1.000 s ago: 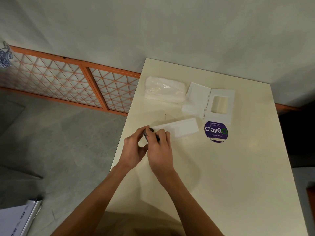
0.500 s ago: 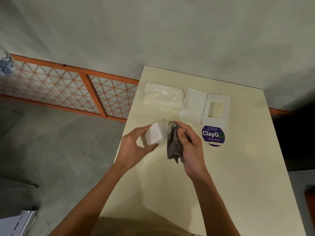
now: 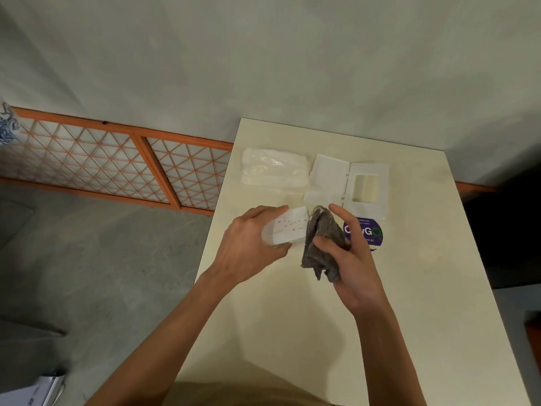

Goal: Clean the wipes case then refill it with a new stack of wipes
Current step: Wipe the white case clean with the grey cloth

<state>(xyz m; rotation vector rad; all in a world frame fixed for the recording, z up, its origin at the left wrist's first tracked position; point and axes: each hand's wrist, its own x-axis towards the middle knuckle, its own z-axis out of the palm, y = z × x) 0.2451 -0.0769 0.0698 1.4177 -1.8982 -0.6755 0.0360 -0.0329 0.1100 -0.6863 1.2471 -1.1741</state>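
Wipes case tray (image 3: 288,230) was held over the desk (image 3: 409,288), gripped at its 9 o'clock end by the left hand (image 3: 248,247), while the right hand (image 3: 354,273) pinched a grey cloth (image 3: 322,238) against its 3 o'clock end. A purple sticker (image 3: 371,232) lay at 3 o'clock. Beyond, the hinged lid frame (image 3: 348,183) lay at 1 and the wrapped wipes stack (image 3: 275,169) at 12.

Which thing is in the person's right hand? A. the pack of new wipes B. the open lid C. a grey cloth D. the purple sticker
C: the right hand grips the grey cloth; the left hand holds the case, and the pack, lid and sticker lie on the table.
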